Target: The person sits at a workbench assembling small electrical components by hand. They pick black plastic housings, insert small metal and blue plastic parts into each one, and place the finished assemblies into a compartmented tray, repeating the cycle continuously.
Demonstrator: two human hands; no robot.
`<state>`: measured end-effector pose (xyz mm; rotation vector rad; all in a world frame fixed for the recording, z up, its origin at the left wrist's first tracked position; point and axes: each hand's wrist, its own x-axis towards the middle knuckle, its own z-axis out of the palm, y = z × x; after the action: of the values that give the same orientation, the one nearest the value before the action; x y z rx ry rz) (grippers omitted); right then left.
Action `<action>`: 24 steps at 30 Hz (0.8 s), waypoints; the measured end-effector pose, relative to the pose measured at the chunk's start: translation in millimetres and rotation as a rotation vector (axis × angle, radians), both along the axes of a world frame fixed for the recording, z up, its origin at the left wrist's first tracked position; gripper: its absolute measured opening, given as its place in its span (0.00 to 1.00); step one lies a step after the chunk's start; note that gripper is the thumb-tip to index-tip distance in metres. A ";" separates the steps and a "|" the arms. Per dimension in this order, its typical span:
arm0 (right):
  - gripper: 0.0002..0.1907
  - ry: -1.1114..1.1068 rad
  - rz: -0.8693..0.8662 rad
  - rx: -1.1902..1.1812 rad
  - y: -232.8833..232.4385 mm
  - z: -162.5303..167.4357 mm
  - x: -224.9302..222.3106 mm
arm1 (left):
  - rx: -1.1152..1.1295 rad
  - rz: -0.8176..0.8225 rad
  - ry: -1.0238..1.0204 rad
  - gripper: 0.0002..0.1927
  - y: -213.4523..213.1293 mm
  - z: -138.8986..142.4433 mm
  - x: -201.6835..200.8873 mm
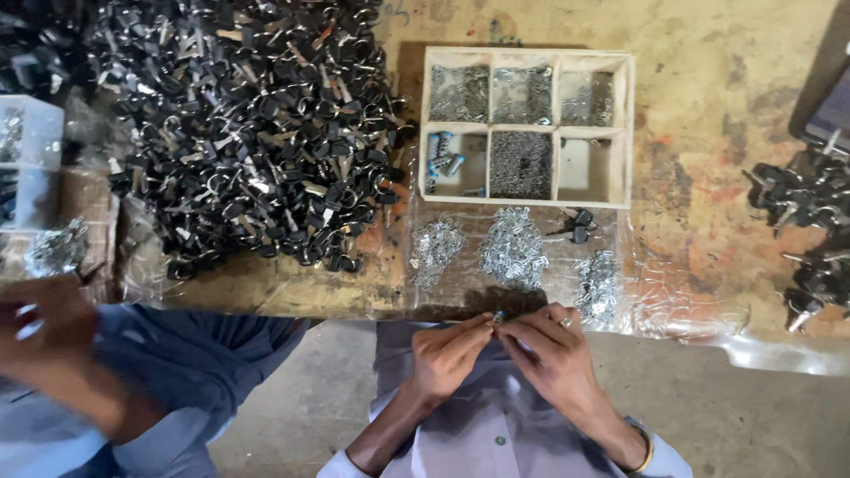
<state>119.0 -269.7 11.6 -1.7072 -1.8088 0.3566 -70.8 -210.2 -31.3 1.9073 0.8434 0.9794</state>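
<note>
— Worn, stained wooden workbench (708, 71), crowded end to end. Noticed the hands?

— Saw left hand (447, 354) and right hand (549, 350) tip to tip off the near edge, over the lap. Curled in close, with thumbs and forefingers of both pinching 1 small part (498, 317), silvery with a touch of teal. Too small to tell more.

— Any risk there?

— Looked easy to fumble. Sat past the bench edge, with only shirt and concrete floor (301, 398) below. Could have been lost out of sight through 1 slack pinch.

— And on the bench?

— Lay just beyond the knuckles: 3 loose heaps of small silver pieces (513, 248) on a clear plastic sheet (691, 301). Could have been scattered or mixed by a careless wrist. Overhung the bench edge at the right, too, that sheet, so might have shed pieces if tugged.

— Tray?

— Stood behind the heaps: wooden tray (630, 133), 6 compartments, most holding metal bits. Could have taken a piece in the wrong compartment, judging by how alike everything looked.

— Anything from the side?

— Blurred co-worker's hand (40, 323) at the far left, well apart from the pinch. Big pile of black-headed keys (257, 133) near the heaps; might have slid into them if nudged.
</note>
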 end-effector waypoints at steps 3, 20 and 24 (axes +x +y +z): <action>0.18 0.095 -0.124 -0.239 -5.1 -0.6 20.0 | -0.068 0.001 -0.065 0.12 1.8 -2.1 2.2; 0.17 0.049 0.100 0.051 -20.7 -4.9 38.6 | -0.474 0.118 -0.201 0.13 -2.2 -15.6 2.5; 0.16 0.149 0.035 0.104 -5.7 -7.7 16.3 | -0.492 0.128 -0.177 0.13 -3.5 -16.5 3.4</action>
<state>135.3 -275.4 3.9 -1.5382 -1.7209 0.3874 -67.4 -213.7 -47.8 1.3444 1.0026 0.8993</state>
